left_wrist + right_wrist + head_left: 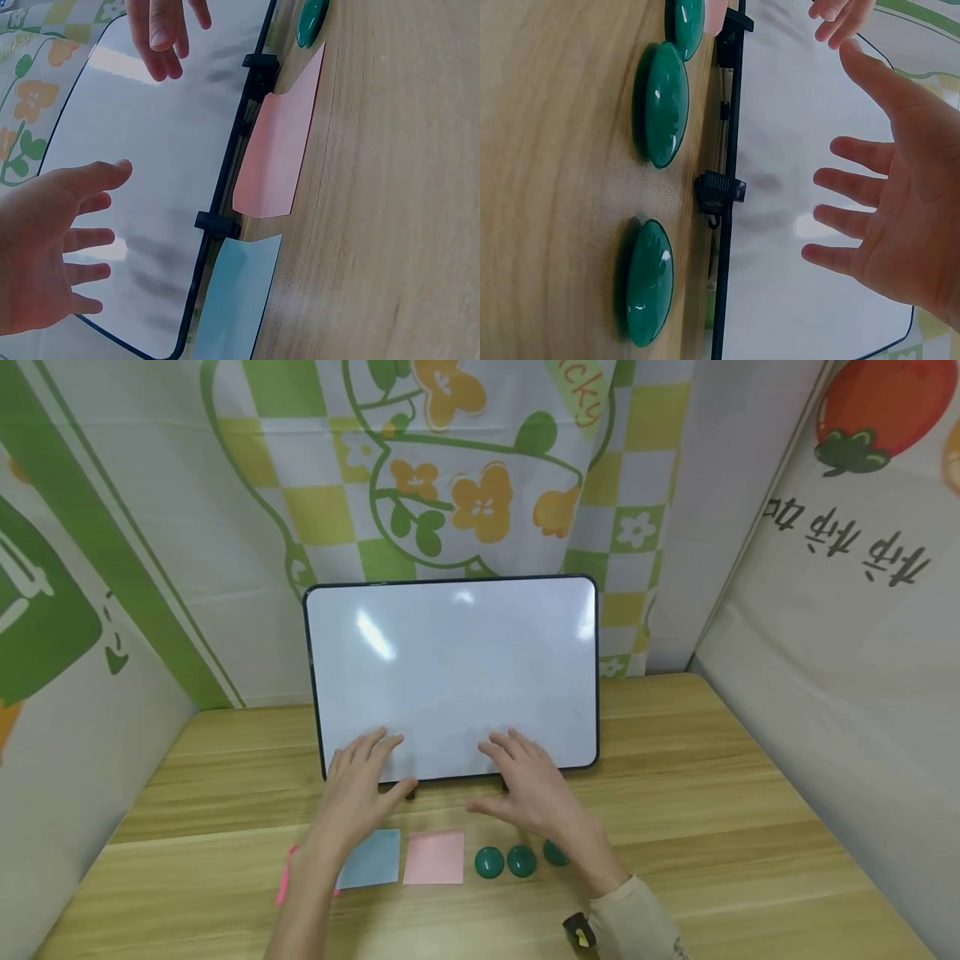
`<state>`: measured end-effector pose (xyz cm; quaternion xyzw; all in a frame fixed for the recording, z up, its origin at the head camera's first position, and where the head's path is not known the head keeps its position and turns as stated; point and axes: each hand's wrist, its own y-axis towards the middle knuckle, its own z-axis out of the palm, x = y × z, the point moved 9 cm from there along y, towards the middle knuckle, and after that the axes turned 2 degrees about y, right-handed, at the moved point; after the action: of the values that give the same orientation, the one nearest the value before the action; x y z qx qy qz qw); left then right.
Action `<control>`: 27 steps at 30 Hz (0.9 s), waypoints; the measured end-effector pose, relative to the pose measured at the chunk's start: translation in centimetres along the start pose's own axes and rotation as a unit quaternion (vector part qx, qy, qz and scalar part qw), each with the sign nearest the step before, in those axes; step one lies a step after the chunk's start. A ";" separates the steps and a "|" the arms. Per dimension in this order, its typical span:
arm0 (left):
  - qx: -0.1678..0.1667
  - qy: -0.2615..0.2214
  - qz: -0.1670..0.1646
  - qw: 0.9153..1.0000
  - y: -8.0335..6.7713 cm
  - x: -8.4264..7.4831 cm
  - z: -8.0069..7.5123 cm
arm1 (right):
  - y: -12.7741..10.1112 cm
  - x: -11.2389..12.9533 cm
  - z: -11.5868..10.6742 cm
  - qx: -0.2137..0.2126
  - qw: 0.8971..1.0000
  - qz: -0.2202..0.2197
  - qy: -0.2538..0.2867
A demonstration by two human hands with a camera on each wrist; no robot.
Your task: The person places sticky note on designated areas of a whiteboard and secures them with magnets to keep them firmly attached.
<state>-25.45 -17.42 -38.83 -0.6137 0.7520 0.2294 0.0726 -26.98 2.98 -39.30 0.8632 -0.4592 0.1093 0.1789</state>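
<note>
A whiteboard (457,668) with a dark frame stands propped upright on the table, held by black clips (718,187) at its lower edge. My left hand (356,793) hovers before its lower left part, fingers spread and holding nothing. The right hand (528,789) is likewise spread before the lower right part, palm toward the board in the right wrist view. On the table below lie a blue sticky note (372,860), a pink sticky note (435,858) and three green round magnets (490,862). The rightmost magnet is partly hidden by the right forearm.
A bright pink edged item (283,877) lies partly behind the left forearm. Near the right sleeve sits a small black object (579,931) with a yellow mark. Printed curtains (480,460) hang behind and at both sides of the wooden table (720,827).
</note>
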 end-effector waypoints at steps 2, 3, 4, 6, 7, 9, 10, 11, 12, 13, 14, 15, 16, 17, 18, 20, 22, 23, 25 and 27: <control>-0.001 -0.002 0.001 1.000 0.0 0.1 -0.1 | 0.1 0.0 0.2 0.003 1.000 -0.001 -0.003; 0.000 -0.003 0.000 1.000 -0.1 0.2 -0.2 | 0.1 0.0 0.3 0.004 1.000 -0.001 -0.002; 0.000 -0.004 0.000 1.000 -0.1 0.3 -0.2 | 0.1 0.0 0.4 0.003 1.000 -0.001 -0.002; 0.001 -0.008 -0.004 1.000 -0.1 0.6 -0.4 | 0.1 0.0 0.5 0.004 1.000 -0.002 -0.005; 0.001 -0.010 -0.006 1.000 -0.1 0.7 -0.4 | 0.1 0.0 0.5 0.004 1.000 -0.001 -0.007; 0.003 -0.014 -0.009 1.000 -0.2 1.0 -0.5 | 0.1 0.1 0.6 0.008 1.000 0.001 -0.009; 0.006 -0.016 -0.013 1.000 -0.2 1.1 -0.5 | 0.0 0.1 0.6 0.011 1.000 0.001 -0.010; 0.010 -0.018 -0.016 1.000 -0.2 1.3 -0.5 | -0.1 0.0 0.7 0.014 1.000 0.004 -0.010; 0.013 -0.019 -0.019 1.000 -0.2 1.4 -0.6 | -0.1 0.0 0.7 0.018 1.000 0.007 -0.009; 0.015 -0.020 -0.022 0.999 -0.2 1.4 -0.6 | -0.3 -0.1 0.8 0.021 1.000 0.010 -0.007; 0.018 -0.020 -0.024 0.999 -0.2 1.5 -0.6 | -0.4 -0.1 0.9 0.024 1.000 0.012 -0.005; 0.021 -0.022 -0.028 0.999 -0.2 1.6 -0.7 | -0.5 -0.2 0.9 0.027 1.000 0.014 -0.003; 0.021 -0.024 -0.030 0.999 -0.2 1.7 -0.7 | -0.7 -0.2 1.0 0.029 0.999 0.017 0.000; 0.021 -0.025 -0.030 0.999 -0.3 1.7 -0.8 | -0.8 -0.3 1.1 0.031 0.999 0.018 0.002; 0.021 -0.027 -0.031 0.999 -0.3 1.8 -0.9 | -0.9 -0.4 1.2 0.032 0.999 0.019 0.004; 0.022 -0.031 -0.034 0.999 -0.3 2.1 -0.9 | -1.2 -0.5 1.3 0.033 0.999 0.019 0.005; 0.023 -0.035 -0.036 0.999 -0.4 2.3 -0.9 | -1.4 -0.5 1.4 0.034 0.999 0.018 0.007; 0.023 -0.035 -0.036 0.998 -0.4 2.4 -0.9 | -1.4 -0.6 1.4 0.034 0.999 0.017 0.008; 0.023 -0.035 -0.036 0.998 -0.5 2.6 -0.9 | -1.6 -0.6 1.5 0.033 0.999 0.017 0.011; 0.022 -0.033 -0.035 0.999 -0.4 2.7 -0.9 | -1.7 -0.6 1.5 0.034 0.999 0.018 0.017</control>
<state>-25.50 -20.27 -39.20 -0.6299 0.7322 0.2303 0.1190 -25.84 3.69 -41.25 0.8586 -0.4671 0.1430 0.1555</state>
